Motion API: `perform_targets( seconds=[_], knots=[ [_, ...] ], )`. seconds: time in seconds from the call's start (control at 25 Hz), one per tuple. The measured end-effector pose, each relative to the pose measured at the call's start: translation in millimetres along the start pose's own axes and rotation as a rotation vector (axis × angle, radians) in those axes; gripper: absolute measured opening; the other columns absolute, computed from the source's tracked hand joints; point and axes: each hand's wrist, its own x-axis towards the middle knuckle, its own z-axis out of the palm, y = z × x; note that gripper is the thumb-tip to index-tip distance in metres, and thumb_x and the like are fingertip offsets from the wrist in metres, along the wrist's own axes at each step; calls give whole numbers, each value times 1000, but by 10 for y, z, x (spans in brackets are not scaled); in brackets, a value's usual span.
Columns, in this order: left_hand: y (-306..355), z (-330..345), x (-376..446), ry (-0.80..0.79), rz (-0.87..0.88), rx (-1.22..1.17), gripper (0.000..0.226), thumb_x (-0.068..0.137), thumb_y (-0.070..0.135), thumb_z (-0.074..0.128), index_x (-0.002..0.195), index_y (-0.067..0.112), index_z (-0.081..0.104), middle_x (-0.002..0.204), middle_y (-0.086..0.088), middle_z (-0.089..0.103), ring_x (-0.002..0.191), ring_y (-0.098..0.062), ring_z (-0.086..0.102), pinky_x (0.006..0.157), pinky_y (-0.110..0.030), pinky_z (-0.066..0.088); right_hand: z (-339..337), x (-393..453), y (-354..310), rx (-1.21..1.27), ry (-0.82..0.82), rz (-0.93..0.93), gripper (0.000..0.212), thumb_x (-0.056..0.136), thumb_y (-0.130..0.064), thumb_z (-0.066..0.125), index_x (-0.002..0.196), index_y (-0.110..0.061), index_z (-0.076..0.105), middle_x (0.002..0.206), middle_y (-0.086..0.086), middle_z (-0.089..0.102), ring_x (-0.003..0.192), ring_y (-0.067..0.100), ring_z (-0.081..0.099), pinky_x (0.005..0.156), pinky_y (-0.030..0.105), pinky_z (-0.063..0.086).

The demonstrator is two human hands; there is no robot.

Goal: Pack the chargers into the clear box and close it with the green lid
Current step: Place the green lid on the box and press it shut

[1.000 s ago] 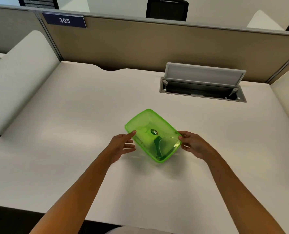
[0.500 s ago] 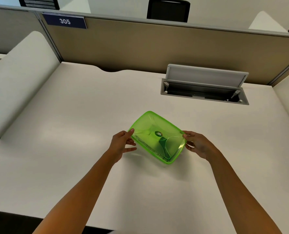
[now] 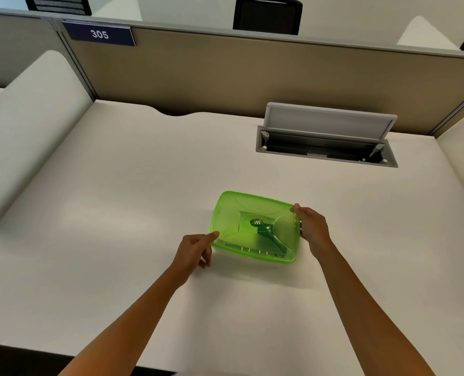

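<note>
The clear box [image 3: 252, 250] sits on the white desk with the green lid [image 3: 233, 213] on top of it. Dark shapes show through the lid at its middle and right; I cannot tell what they are. My left hand [image 3: 195, 251] pinches the lid's near left corner with thumb and fingers. My right hand [image 3: 312, 229] grips the box's right end, thumb on the lid's far right corner.
An open grey cable hatch [image 3: 326, 142] with its flap raised is set into the desk at the back right. A tan partition [image 3: 252, 74] with a "305" sign [image 3: 99, 33] closes the back. White side panels stand left and right.
Both hands have turned the lidded box clockwise, so its long side now runs nearly left to right. My right hand has moved farther back along the right end.
</note>
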Motion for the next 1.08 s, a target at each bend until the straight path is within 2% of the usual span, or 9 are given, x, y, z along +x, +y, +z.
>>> perform_targets(
  seconds=[0.08, 0.12, 0.28, 0.4, 0.56, 0.64, 0.8, 0.96, 1.08],
  knots=[
    [39, 52, 49, 64, 28, 105, 59, 78, 64, 65, 73, 6, 57, 58, -8, 42, 49, -20, 42, 47, -24, 34, 28, 25, -49, -98, 4, -81, 33, 94, -42, 56, 101, -15, 72, 96, -1, 65, 92, 21, 56, 86, 39, 48],
    [101, 91, 123, 103, 33, 155, 61, 83, 65, 59, 75, 5, 54, 61, -7, 43, 52, -19, 42, 49, -26, 34, 46, 40, -81, -135, 0, -110, 32, 95, -41, 54, 102, -16, 72, 97, -2, 64, 94, 20, 55, 86, 39, 47],
    [455, 232, 500, 247, 44, 344, 55, 94, 64, 41, 73, 13, 47, 73, 0, 53, 68, -20, 49, 61, -32, 38, 116, 74, -172, -256, 17, -208, 33, 98, -36, 50, 105, -13, 71, 97, 0, 66, 93, 20, 55, 85, 34, 41],
    [578, 269, 709, 282, 97, 473, 57, 95, 65, 38, 65, 16, 38, 65, 1, 48, 61, -17, 45, 57, -32, 34, 156, 23, -142, -317, 67, -295, 34, 100, -37, 46, 105, -13, 70, 86, 3, 65, 84, 23, 56, 74, 31, 38],
    [541, 312, 797, 286, 153, 365, 57, 93, 62, 47, 59, 19, 30, 55, 4, 34, 53, -17, 34, 56, -31, 28, 201, -40, -65, -312, 150, -321, 35, 99, -45, 43, 99, -19, 68, 80, 2, 64, 76, 23, 56, 66, 33, 39],
    [527, 296, 813, 271, 149, 291, 54, 93, 58, 51, 60, 18, 33, 55, 5, 31, 53, -15, 30, 56, -31, 25, 217, -40, -53, -299, 148, -291, 38, 98, -49, 42, 91, -20, 65, 71, -2, 58, 69, 20, 52, 62, 33, 38],
    [527, 294, 830, 238, 125, 189, 48, 94, 53, 54, 76, 9, 55, 67, -5, 39, 64, -18, 36, 62, -32, 28, 230, -25, -26, -255, 154, -249, 41, 96, -54, 43, 82, -19, 58, 66, -4, 53, 62, 15, 48, 57, 31, 35],
    [549, 303, 817, 230, 89, 139, 43, 94, 54, 54, 81, 13, 56, 76, -10, 45, 72, -20, 40, 68, -33, 32, 248, -23, -32, -231, 168, -268, 35, 97, -50, 44, 83, -20, 56, 69, -6, 55, 63, 16, 48, 57, 30, 36],
    [540, 334, 772, 288, 121, 231, 47, 94, 55, 51, 68, 16, 46, 64, -3, 41, 64, -21, 39, 66, -33, 32, 243, -24, -36, -227, 157, -266, 33, 97, -48, 45, 83, -21, 57, 68, -4, 55, 64, 18, 49, 58, 32, 36]
  ],
)
